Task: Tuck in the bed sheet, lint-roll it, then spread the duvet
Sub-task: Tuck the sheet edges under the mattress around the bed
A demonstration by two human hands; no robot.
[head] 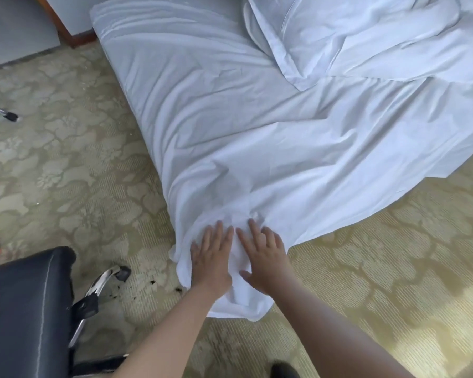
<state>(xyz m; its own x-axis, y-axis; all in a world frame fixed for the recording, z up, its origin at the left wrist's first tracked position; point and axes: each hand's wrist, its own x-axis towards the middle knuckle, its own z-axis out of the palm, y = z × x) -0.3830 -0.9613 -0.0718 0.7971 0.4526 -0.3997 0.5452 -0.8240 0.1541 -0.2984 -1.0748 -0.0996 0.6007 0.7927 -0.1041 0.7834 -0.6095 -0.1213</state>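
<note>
white sheet (257, 137) over mattress corner, patterned carpet (66, 186)

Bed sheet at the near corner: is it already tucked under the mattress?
No: the bed sheet hangs loose onto the carpet, bunched under the flat left hand and right hand.
</note>
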